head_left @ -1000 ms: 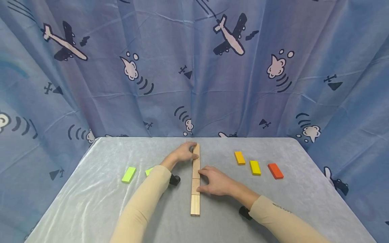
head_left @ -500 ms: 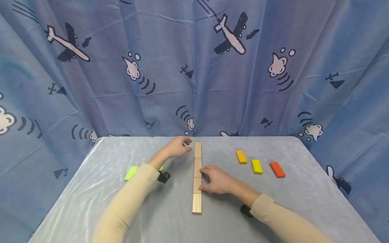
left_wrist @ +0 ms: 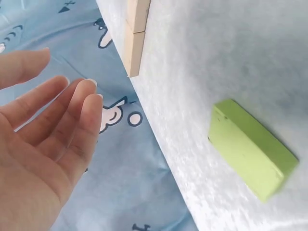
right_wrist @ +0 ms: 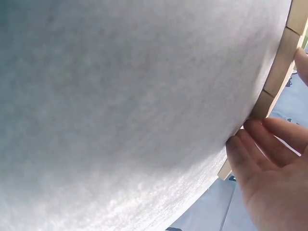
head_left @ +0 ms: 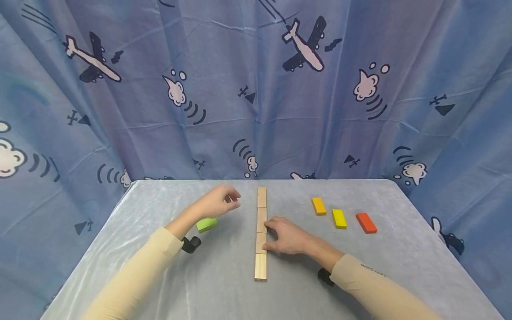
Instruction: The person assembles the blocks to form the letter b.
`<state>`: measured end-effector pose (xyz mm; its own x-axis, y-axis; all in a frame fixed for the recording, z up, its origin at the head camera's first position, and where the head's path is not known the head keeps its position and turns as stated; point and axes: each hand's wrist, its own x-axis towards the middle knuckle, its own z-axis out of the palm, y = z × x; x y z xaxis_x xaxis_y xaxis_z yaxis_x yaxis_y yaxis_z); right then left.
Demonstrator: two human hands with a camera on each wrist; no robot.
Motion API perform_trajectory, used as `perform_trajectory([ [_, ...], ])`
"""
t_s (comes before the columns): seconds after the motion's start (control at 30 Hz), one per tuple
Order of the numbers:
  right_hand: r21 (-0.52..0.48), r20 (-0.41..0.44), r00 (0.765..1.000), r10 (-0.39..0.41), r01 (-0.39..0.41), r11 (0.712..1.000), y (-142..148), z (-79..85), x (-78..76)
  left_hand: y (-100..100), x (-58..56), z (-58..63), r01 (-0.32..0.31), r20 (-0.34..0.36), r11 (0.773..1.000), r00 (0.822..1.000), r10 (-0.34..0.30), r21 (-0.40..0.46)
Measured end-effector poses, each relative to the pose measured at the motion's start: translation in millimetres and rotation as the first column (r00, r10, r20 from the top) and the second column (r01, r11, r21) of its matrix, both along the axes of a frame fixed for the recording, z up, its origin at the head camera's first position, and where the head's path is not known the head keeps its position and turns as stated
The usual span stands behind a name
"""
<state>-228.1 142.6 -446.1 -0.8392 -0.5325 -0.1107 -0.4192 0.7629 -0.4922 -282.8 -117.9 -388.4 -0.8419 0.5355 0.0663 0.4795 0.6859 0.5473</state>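
Note:
Several plain wooden blocks [head_left: 262, 198] lie end to end in a straight row down the middle of the table. My right hand [head_left: 288, 235] rests against the row's right side, its fingertips and thumb touching the middle blocks. In the right wrist view, the fingers [right_wrist: 240, 159] lie along the edge of the wooden row [right_wrist: 281, 62]. Left of the row, my left hand [head_left: 218, 201] is in the air with loosely bent fingers and nothing in them. Just below it on the table is a lime green block [head_left: 206, 224], also clear in the left wrist view.
To the right lie an orange block [head_left: 318, 206], a yellow block [head_left: 339, 219] and a red block [head_left: 366, 222], spaced apart. A pale cloth covers the table [head_left: 224, 275]. Behind its far edge hangs a blue curtain [head_left: 224, 102] with airplane prints.
My left hand has let go of the far wooden block and moved left, toward the green block. The right hand has stayed at the row. The left forearm now hides the outer green block.

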Motion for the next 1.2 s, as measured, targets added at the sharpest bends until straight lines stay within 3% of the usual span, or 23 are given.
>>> perform_trajectory([
  [0.17, 0.004, 0.002, 1.000, -0.005, 0.005, 1.000, -0.6, -1.4, 0.0, -14.4, 10.0, -0.3, 0.025, -0.026, 1.000, 0.999, -0.025, 0.005],
  [0.33, 0.008, -0.008, 1.000, -0.010, 0.011, 1.000, 1.4, -0.2, 0.1, -28.8, 13.3, -6.3, 0.032, -0.019, 0.999, 0.999, -0.031, 0.040],
  [0.53, 0.001, -0.008, 1.000, 0.003, -0.003, 1.000, 1.6, 0.5, 1.4, -47.8, 17.7, -18.0, -0.014, 0.041, 0.999, 0.999, 0.012, 0.037],
  [0.77, -0.007, -0.014, 1.000, 0.009, -0.009, 1.000, 1.4, 0.9, 2.4, -65.0, 21.6, -30.6, -0.049, 0.038, 0.998, 0.998, 0.048, 0.029],
  [1.2, -0.013, -0.011, 1.000, 0.002, -0.002, 1.000, 0.7, -1.5, 0.5, -75.6, 30.5, -43.2, -0.127, 0.143, 0.991, 0.981, 0.131, -0.038],
])
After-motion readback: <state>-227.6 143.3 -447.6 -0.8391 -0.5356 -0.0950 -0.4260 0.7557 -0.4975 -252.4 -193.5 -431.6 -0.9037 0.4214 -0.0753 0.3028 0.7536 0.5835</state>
